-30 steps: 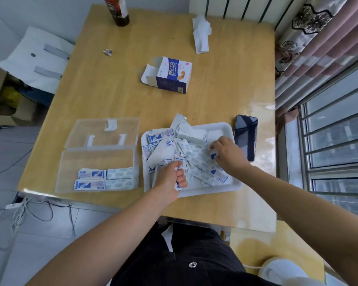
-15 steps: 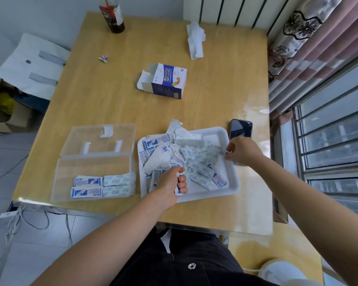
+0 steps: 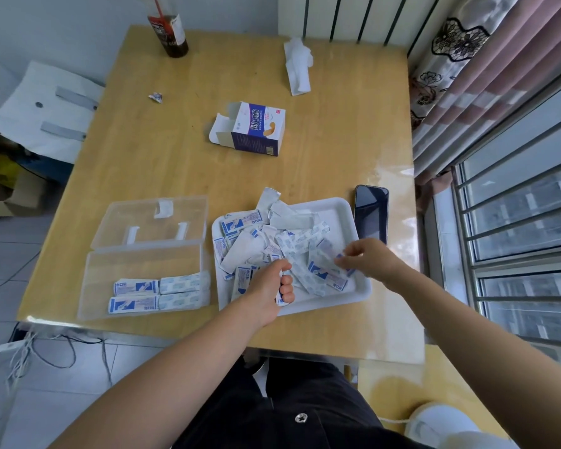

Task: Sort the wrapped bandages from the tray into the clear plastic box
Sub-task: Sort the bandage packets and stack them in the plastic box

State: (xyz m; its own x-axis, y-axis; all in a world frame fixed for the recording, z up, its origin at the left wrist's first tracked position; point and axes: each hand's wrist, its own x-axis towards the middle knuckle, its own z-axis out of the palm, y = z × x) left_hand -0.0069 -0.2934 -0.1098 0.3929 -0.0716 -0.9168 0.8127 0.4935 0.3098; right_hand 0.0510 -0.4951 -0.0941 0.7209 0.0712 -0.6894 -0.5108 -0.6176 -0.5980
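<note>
A white tray (image 3: 344, 207) near the table's front edge holds a loose heap of wrapped bandages (image 3: 272, 241), white with blue print. My left hand (image 3: 269, 283) sits over the tray's front left part, fingers curled around a small bunch of bandages. My right hand (image 3: 366, 257) hovers over the tray's right side and pinches a single bandage (image 3: 324, 256) at its end. To the left of the tray lies the clear plastic box (image 3: 136, 264) with its lid folded back; several bandages (image 3: 157, 291) lie in neat rows along its front wall.
A black phone (image 3: 371, 210) lies just right of the tray. Farther back on the wooden table stand an opened bandage carton (image 3: 256, 129), a crumpled tissue (image 3: 298, 66), a small paper scrap (image 3: 155, 97) and a dark bottle (image 3: 169, 30). Window bars and a curtain are on the right.
My right hand pulled away from the heap toward the tray's right edge, then came back over the tray with one bandage pinched. My left hand kept its bunch in place.
</note>
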